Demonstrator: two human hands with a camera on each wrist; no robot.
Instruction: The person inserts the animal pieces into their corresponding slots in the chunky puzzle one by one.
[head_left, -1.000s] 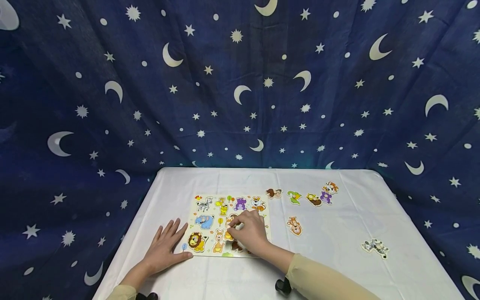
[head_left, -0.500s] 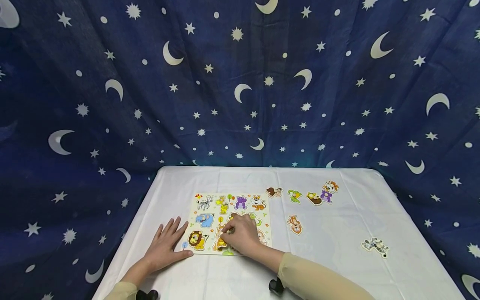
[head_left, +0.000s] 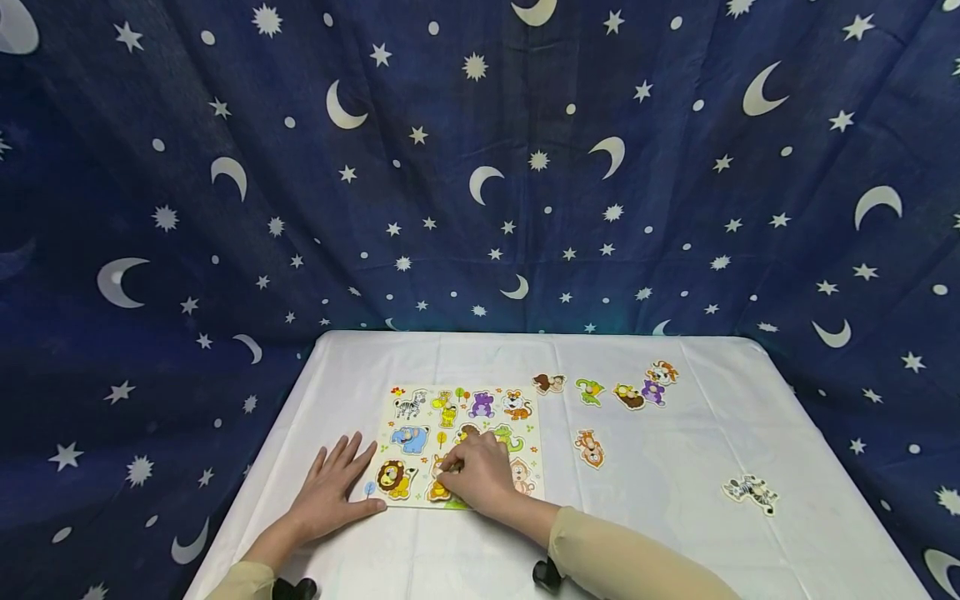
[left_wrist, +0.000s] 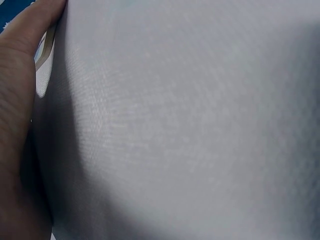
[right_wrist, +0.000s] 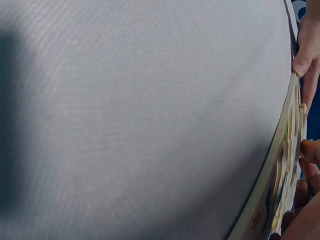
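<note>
A flat animal puzzle board lies on the white table, with printed animals in rows. My right hand is over its lower middle and pinches an orange kangaroo puzzle piece between thumb and index finger. That piece lies over the kangaroo picture in the bottom row, partly hidden by the fingers. In the right wrist view, the fingertips are right at the board's surface. My left hand rests flat with fingers spread left of the board, its thumb at the lower left corner. The left wrist view shows mostly tablecloth.
Loose puzzle pieces lie right of the board: a brown one, a green one, a purple one among neighbours, and an orange-brown one. A zebra piece sits farther right. A starry blue curtain hangs behind the table.
My right hand has moved left and slightly down with the kangaroo piece, from beside the kangaroo picture to over it. The left hand has stayed in place.
</note>
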